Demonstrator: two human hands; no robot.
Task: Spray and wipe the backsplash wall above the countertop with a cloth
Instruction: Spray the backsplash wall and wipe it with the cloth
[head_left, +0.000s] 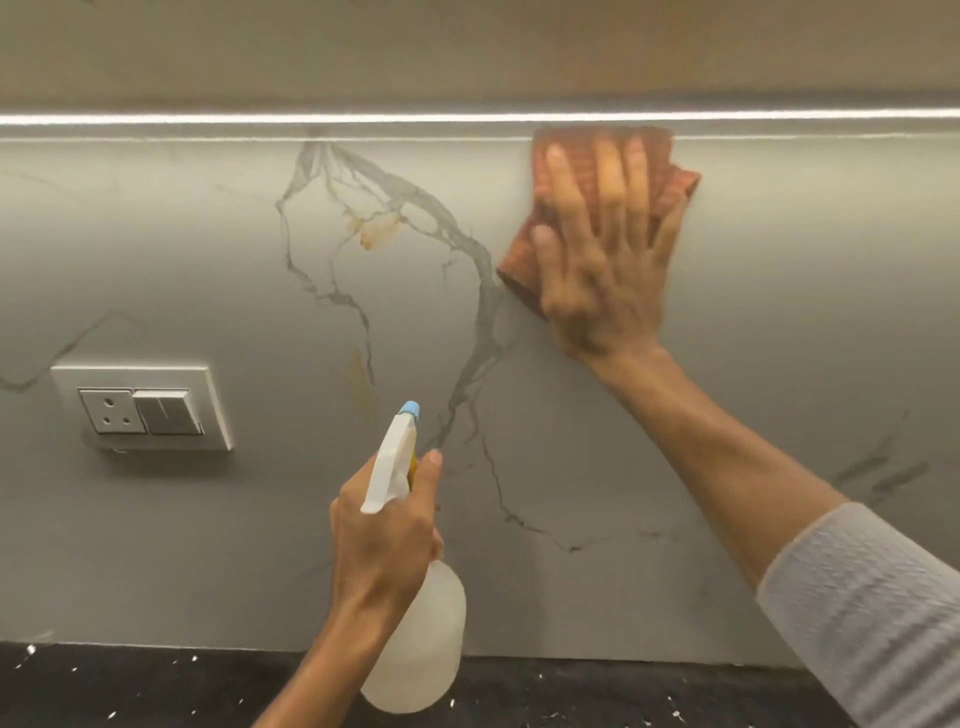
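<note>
Pressing the cloth (519, 260) flat-fingered high on the wall (753, 291), the right hand (605, 260) should sweep in overlapping passes toward the orange stain (376, 228). The left hand's (387, 540) grip clamps the spray bottle (423, 644) above the counter (130, 686).

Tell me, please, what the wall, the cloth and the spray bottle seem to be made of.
Wall: probably polished marble or a marble-look slab; grey, smooth, with dark branching veins.
Cloth: woven fabric, orange-brown; soft folds and a faint ribbed texture under the right hand, though blurred.
Spray bottle: translucent matte plastic body, opaque white trigger head with blue nozzle tip, gripped by the left hand.
</note>
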